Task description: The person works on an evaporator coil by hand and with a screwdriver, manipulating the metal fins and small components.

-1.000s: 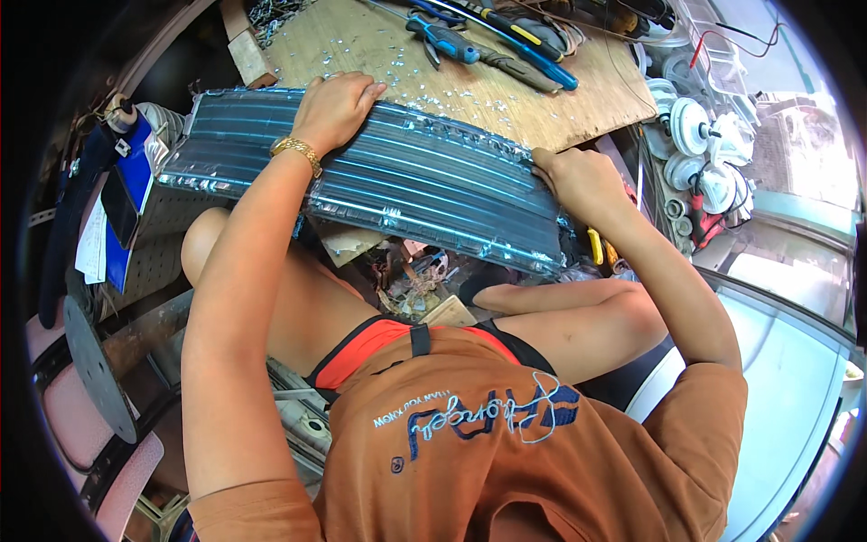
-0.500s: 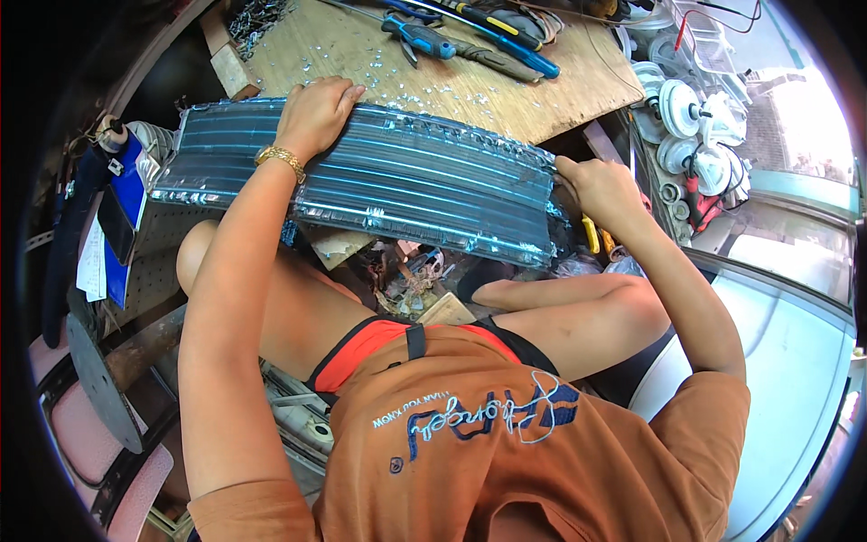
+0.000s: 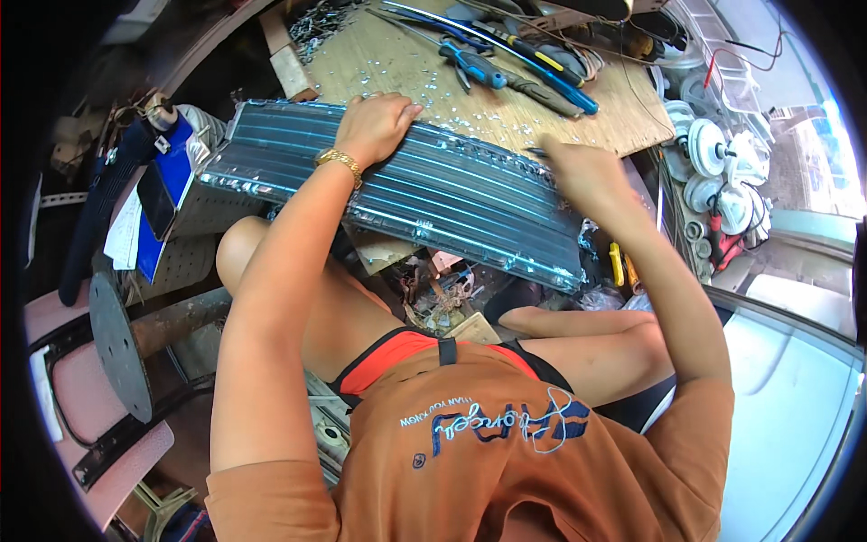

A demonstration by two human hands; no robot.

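A long, ridged, dark metal finned panel [image 3: 461,208] with shiny strips and ragged edges lies tilted across the space above my lap, against the plywood board [image 3: 632,122]. My left hand [image 3: 375,126], with a gold bracelet at the wrist, has its fingers closed over the panel's upper edge near the middle. My right hand [image 3: 582,172] is motion-blurred at the panel's upper right corner, fingers curled beside a small dark shape that I cannot make out.
Pliers [image 3: 488,72], screwdrivers and metal scraps [image 3: 316,27] lie on the board. At left are a blue folder [image 3: 190,135], a phone [image 3: 158,199] and a flanged metal pipe [image 3: 117,343]. White plastic wheels [image 3: 709,144] and yellow-handled tools [image 3: 619,262] are at right.
The view has shifted, so panel and board sit farther right. My right hand has moved up and inward at the panel's right end and is blurred. My left hand keeps its hold.
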